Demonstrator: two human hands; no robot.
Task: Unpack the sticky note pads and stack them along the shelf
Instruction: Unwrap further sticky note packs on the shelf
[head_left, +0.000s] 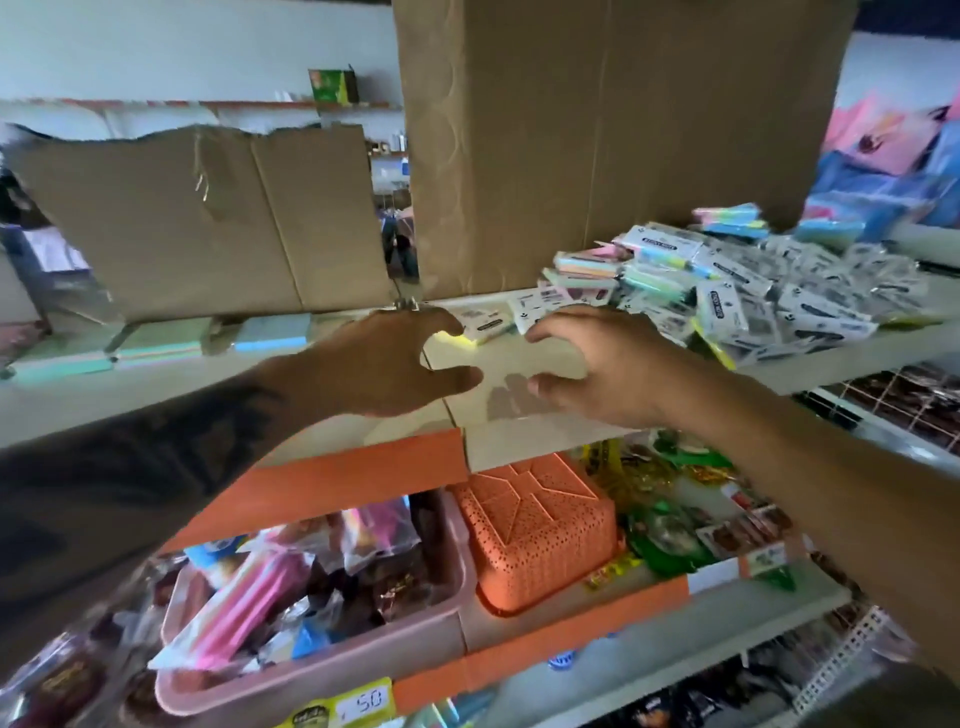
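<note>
White shelf (519, 364), pad heap (727, 291), cardboard boxes (597, 145), seemingly unwrapped pads (270, 332)

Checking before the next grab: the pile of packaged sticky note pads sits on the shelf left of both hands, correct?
Not quite. The head view shows the pile of packaged sticky note pads on the shelf, but right of both hands, not left.

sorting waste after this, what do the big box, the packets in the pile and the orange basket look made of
Big box: plain brown cardboard, matte, with creases and a seam. Packets in the pile: pastel paper pads, apparently in clear glossy film with printed white labels; the film glints. Orange basket: looks like moulded plastic, with rows of small perforations.
</note>
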